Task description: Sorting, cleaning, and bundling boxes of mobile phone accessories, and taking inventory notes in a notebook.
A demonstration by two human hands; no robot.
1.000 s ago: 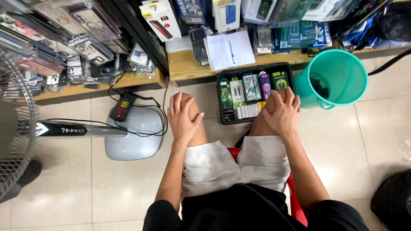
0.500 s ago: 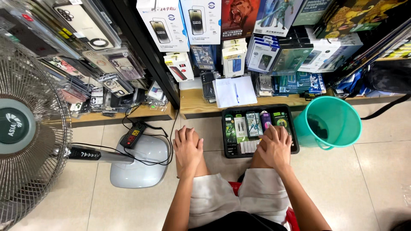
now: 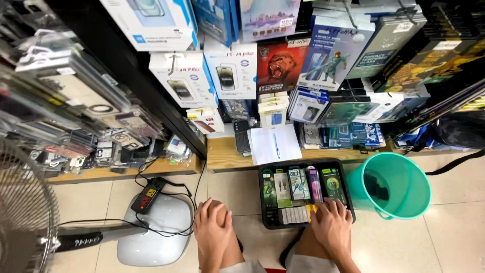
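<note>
At far left stands a fan (image 3: 22,212), its white base (image 3: 151,235) carrying a power strip (image 3: 148,195). Our left hand (image 3: 212,232) rests flat on the knee, fingers released, holding nothing. Our right hand (image 3: 332,225) lies nearer the black tray (image 3: 263,202), fingers spread loosely on its near right corner; the tray's long axis runs left to right. A green bucket (image 3: 404,187) stands just beside it.

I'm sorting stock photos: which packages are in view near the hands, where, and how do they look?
Tray: black, on the floor, right hand on its near edge.
Cable packs: green and purple, upright in the tray.
White boxes: shelf above, phone pictures.
Red box: beside them, animal picture.
Left hand: on knee.
</note>
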